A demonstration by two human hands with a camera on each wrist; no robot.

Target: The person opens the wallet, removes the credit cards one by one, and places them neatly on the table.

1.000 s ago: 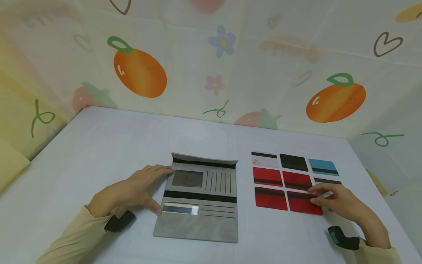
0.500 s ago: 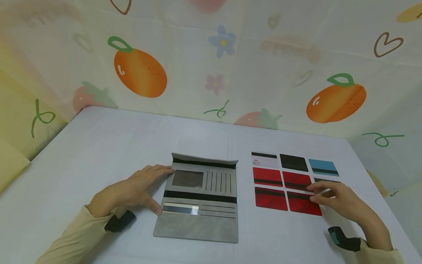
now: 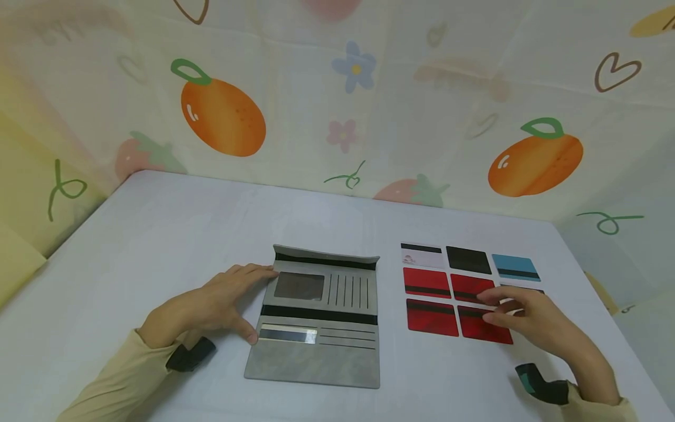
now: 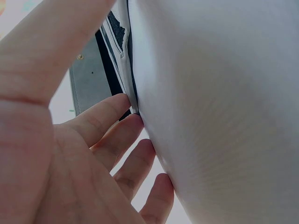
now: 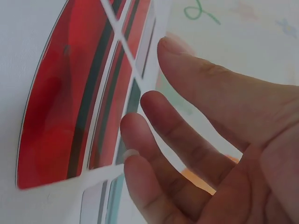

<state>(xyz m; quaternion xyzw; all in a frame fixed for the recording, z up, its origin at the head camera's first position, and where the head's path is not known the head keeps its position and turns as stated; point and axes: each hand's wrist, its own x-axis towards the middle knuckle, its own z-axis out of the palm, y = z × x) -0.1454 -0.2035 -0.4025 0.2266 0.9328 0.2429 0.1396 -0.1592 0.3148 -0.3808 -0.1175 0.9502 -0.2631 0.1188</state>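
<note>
A grey wallet (image 3: pixel 337 366) lies unfolded on the white table, showing card slots and two clear windows. My left hand (image 3: pixel 213 308) rests along its left side, thumb and fingertips at the edge; in the left wrist view the fingers (image 4: pixel 133 149) are stretched beside the wallet (image 4: pixel 89 77). Over the lower right red card (image 3: pixel 482 331) hovers my right hand (image 3: pixel 538 322), fingers loosely bent and holding nothing. In the right wrist view its fingers (image 5: pixel 161 109) stand apart from the thumb, near the red card (image 5: pixel 56 112). A striped card (image 3: pixel 529 288) is mostly hidden behind that hand.
Other cards lie in rows right of the wallet: red ones (image 3: pixel 432 322), a white one (image 3: pixel 422 258), a black one (image 3: pixel 468 259) and a blue one (image 3: pixel 515 265). A fruit-patterned curtain (image 3: pixel 300 117) hangs behind the table (image 3: pixel 211 217).
My right hand has shifted slightly left over the red cards, its fingertips moving farther across them. The left hand, the wallet and the cards have stayed in place.
</note>
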